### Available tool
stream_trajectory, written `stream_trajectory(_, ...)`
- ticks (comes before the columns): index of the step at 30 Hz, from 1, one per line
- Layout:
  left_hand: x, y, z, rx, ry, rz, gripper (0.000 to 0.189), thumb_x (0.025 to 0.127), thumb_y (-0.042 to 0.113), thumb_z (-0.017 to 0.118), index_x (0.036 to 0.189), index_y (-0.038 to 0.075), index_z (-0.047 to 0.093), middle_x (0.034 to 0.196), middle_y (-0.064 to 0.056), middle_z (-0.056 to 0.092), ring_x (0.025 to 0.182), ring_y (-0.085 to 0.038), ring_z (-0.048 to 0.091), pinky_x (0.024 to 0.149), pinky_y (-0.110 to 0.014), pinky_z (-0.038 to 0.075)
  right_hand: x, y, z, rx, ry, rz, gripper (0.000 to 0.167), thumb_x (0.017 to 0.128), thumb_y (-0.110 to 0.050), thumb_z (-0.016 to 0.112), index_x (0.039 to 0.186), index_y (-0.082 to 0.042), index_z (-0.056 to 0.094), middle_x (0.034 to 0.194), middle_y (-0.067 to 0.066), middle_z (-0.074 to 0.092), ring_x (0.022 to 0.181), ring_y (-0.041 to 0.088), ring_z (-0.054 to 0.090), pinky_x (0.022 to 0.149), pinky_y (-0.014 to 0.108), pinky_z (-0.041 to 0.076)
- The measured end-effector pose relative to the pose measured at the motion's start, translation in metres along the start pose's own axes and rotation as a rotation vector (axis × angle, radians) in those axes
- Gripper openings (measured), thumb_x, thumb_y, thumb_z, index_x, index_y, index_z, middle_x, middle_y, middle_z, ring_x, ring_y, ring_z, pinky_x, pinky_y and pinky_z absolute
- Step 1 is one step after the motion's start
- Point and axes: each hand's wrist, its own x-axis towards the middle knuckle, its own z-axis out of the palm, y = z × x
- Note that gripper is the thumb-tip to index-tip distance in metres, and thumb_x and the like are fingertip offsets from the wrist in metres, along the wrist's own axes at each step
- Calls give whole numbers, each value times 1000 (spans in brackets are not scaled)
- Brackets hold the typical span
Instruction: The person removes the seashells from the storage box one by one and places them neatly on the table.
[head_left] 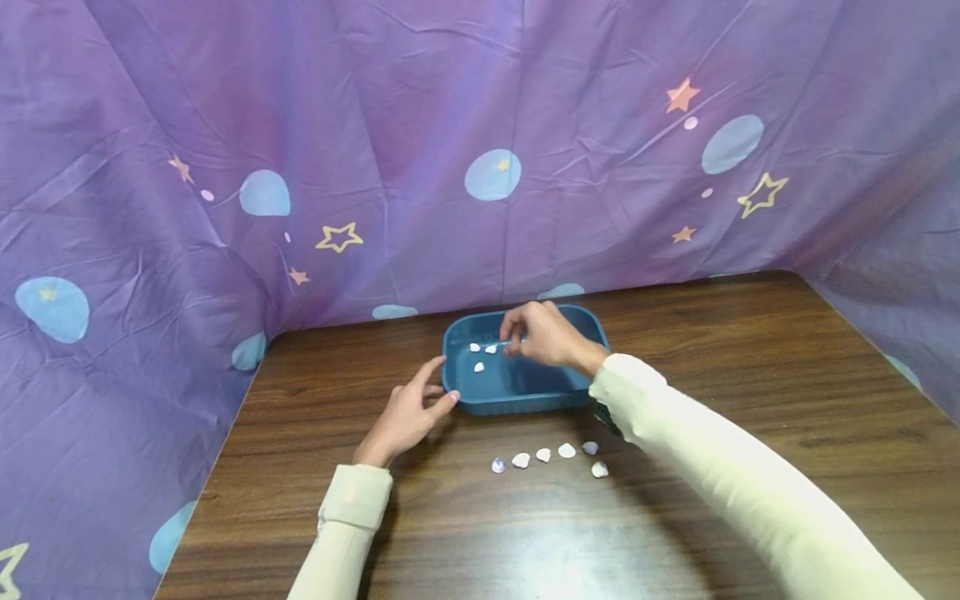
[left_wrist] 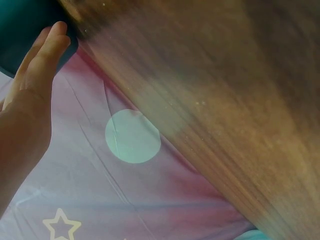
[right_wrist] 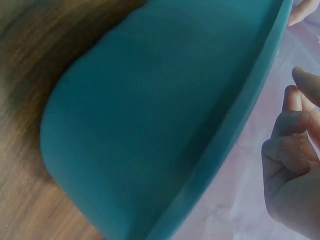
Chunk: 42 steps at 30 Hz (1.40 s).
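A blue-green rectangular bin [head_left: 525, 406] stands near the back of the table. Three small white shells [head_left: 479, 367] lie inside it, toward the left. My right hand [head_left: 551, 333] hangs over the bin with fingers bent, its fingertips close to one of these shells. In the right wrist view, thumb and fingers of the right hand [right_wrist: 295, 145] stand slightly apart, with no shell showing between them. At the bin's left end, my left hand [head_left: 408, 417] rests its fingertips and thumb on the rim. Straight fingers of the left hand [left_wrist: 37, 80] lie along the bin's side [left_wrist: 15, 35].
Several more shells lie on the wooden table [head_left: 315, 417] in front of the bin: a row with a white shell [head_left: 566, 450] in it, and another shell [head_left: 599, 469] just nearer. Behind the table's back edge hangs a purple curtain [head_left: 420, 108] with stars and blue dots.
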Motion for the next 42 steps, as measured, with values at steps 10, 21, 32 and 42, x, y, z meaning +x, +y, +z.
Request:
stream_trajectory(10, -1, 0, -1, -13, 6, 13, 67, 96, 34, 66, 155, 19, 37, 119, -18, 74, 115, -33, 70, 105, -53, 51, 13, 4, -3, -32, -19, 17, 14, 76, -14, 84, 86, -12, 75, 71, -4, 74, 70, 10, 66, 85, 38, 53)
stream_trajectory(21, 0, -3, 1, -11, 8, 18, 67, 97, 34, 65, 155, 18, 36, 120, -19, 73, 115, -33, 70, 105, -54, 51, 26, 10, -3, -41, -143, 58, 18, 77, -14, 85, 92, -10, 76, 76, -2, 75, 71, 10, 65, 78, 31, 51)
stream_trajectory(32, 0, -1, 0, -8, 15, 19, 67, 96, 34, 66, 155, 20, 37, 122, -20, 72, 115, -33, 70, 106, -53, 51, 38, 14, -5, -105, -173, 47, 16, 78, -17, 85, 89, -12, 75, 82, 1, 76, 77, 15, 67, 79, 33, 53)
stream_trajectory(42, -2, 1, -1, -9, 17, 8, 67, 96, 33, 67, 154, 22, 38, 121, -19, 73, 114, -33, 70, 105, -53, 52, 44, 13, 3, -152, -213, 45, 16, 78, -13, 84, 91, -10, 75, 81, 3, 74, 77, 16, 64, 79, 34, 53)
